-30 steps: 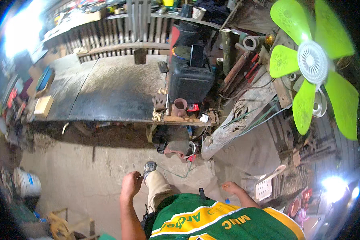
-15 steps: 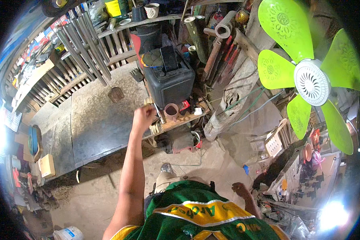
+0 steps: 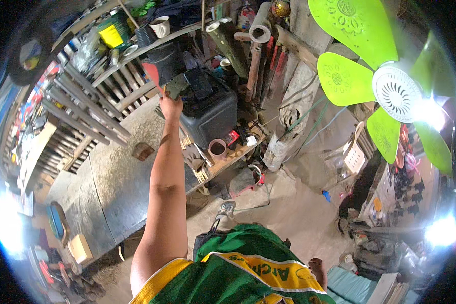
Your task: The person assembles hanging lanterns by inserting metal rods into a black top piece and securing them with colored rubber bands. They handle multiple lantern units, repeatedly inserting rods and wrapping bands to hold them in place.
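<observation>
My left arm stretches far forward over the bench. My left hand point(image 3: 171, 105) is at the upper left corner of a black box-shaped case point(image 3: 214, 117) and its fingers curl on a dark green piece point(image 3: 176, 87) at that corner. A dark bucket with a red edge point(image 3: 159, 65) sits just beyond it. My right hand point(image 3: 316, 266) hangs low beside my hip, behind my green and yellow shirt, small in view with nothing seen in it.
A grey-topped workbench point(image 3: 119, 172) runs to the left. Wooden slats point(image 3: 81, 119), a shelf with a white mug point(image 3: 161, 26) and a yellow can point(image 3: 110, 31), pipes point(image 3: 253, 55) and a brown cup point(image 3: 218, 148) crowd around. A lime-green fan point(image 3: 390, 86) hangs at right.
My left arm has risen from my side and reached forward to the black case. The view has tilted up and closer to the bench. My right hand stayed low.
</observation>
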A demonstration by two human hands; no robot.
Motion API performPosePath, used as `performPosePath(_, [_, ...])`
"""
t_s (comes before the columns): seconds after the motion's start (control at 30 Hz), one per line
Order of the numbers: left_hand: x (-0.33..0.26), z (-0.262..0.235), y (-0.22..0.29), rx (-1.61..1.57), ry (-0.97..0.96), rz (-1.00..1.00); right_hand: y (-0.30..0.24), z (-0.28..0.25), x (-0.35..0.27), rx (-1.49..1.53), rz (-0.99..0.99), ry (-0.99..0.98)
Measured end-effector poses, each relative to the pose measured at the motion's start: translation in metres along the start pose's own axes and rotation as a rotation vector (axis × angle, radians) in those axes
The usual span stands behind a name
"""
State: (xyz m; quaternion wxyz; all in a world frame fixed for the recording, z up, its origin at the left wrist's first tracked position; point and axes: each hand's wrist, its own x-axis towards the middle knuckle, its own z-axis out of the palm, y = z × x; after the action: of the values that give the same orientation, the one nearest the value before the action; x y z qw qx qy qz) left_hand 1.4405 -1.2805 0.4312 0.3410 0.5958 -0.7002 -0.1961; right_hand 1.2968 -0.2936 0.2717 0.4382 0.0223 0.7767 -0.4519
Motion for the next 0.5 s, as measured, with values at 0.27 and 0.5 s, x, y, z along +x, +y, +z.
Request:
performPosePath(0.27, [0.028, 0.004, -0.007, 0.234, -0.278, 0.076, -0.048, 0.137, -0.034, -0.064, 0.105, 0.065])
performPosePath(0.5, [0.041, -0.008, 0.009, 0.423, -0.307, 0.146, -0.058, 0.161, -0.042, -0.172, 0.081, 0.084])
